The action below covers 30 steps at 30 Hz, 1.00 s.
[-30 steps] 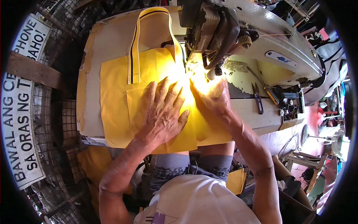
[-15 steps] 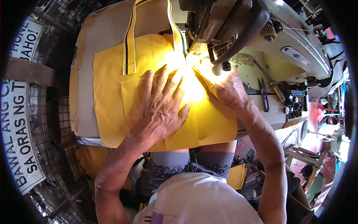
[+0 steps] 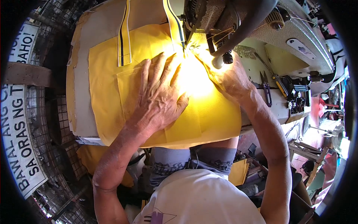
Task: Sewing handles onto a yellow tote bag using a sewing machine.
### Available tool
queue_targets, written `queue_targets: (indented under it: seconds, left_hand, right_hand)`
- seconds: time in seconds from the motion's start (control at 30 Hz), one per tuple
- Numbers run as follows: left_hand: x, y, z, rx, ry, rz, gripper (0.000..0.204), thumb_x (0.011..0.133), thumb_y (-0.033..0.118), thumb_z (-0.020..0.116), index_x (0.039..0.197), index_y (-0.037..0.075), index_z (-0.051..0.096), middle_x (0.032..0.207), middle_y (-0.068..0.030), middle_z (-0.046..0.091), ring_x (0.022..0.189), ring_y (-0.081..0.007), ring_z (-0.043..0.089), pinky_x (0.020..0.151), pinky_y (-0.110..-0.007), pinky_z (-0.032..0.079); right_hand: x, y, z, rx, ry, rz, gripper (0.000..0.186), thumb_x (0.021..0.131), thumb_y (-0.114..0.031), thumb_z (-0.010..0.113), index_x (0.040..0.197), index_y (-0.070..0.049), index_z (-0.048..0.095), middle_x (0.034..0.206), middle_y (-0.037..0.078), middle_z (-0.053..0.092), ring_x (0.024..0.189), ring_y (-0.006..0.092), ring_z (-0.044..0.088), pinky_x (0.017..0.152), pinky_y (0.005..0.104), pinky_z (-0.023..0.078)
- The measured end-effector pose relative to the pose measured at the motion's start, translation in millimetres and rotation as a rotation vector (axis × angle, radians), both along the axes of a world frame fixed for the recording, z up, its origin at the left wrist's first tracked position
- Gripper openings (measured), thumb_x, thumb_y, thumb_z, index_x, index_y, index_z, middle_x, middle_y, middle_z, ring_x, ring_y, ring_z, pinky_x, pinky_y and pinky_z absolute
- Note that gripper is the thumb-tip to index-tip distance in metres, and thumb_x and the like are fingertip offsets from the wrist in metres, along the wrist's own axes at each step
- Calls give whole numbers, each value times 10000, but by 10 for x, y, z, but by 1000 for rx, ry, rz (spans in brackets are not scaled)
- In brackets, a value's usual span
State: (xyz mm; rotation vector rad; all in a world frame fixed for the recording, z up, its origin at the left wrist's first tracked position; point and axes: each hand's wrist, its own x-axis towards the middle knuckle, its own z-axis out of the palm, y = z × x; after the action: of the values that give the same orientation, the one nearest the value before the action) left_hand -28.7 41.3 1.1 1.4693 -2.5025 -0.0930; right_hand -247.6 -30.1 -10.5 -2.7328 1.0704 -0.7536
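A yellow fabric panel (image 3: 108, 93) with a stitched-on patch lies across the bed of a sewing machine (image 3: 216, 18). On it rests a cream strap (image 3: 124, 37) with a dark stripe; one end lies flat, and the other runs to the needle area. My left hand (image 3: 158, 93) is spread flat on the panel, left of the needle, holding nothing. Beside the needle, my right hand (image 3: 233, 80) is closed on the panel's gathered right side. Lamp glare and the bulb (image 3: 217, 62) partly hide its fingertips and the stitching spot.
Thread snips (image 3: 266, 89) and a screwdriver (image 3: 279, 86) lie right of my right forearm, near a bobbin winder (image 3: 298, 99). A wire mesh wall with signs (image 3: 23, 142) stands at the left. More yellow pieces (image 3: 238, 172) sit below the table.
The whole view has shifted slightly, with the table and strap now higher in it. Both hands keep nearly the same places on the yellow panel.
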Motion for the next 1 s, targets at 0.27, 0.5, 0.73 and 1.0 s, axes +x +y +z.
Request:
queue_targets:
  seconds: [0.27, 0.5, 0.73, 1.0]
  left_hand:
    - [41, -78, 8, -32, -41, -66, 664, 903, 362, 593, 1415, -31, 436, 1495, -180, 386, 1446, -354, 264, 1190, -579, 159]
    - [-8, -82, 42, -21, -43, -37, 693, 902, 369, 591, 1429, -44, 410, 1502, -187, 376, 1449, -357, 256, 1187, -586, 156]
    - [10, -96, 27, -19, -57, -30, 699, 889, 343, 604, 1432, -51, 408, 1499, -193, 377, 1432, -361, 272, 1175, -599, 172]
    - [34, -75, 19, -33, -38, -49, 602, 909, 313, 567, 1393, -31, 467, 1483, -194, 397, 1440, -361, 277, 1174, -597, 180]
  right_hand:
    - [28, -31, -82, -348, 107, -19, 65, 710, -93, 635, 693, -31, 634, 731, 113, 606, 739, 299, 597, 682, 428, 492]
    - [17, -47, -88, -268, 38, -52, 73, 669, -101, 643, 670, -28, 633, 725, 112, 612, 735, 302, 602, 685, 419, 499]
    - [63, -100, -96, -284, -39, -11, 77, 702, -94, 617, 719, -20, 624, 775, 116, 624, 750, 324, 604, 688, 408, 504]
    - [22, -32, -65, -223, 173, 11, 391, 816, -29, 652, 1206, -45, 643, 995, 98, 643, 841, 275, 636, 708, 383, 527]
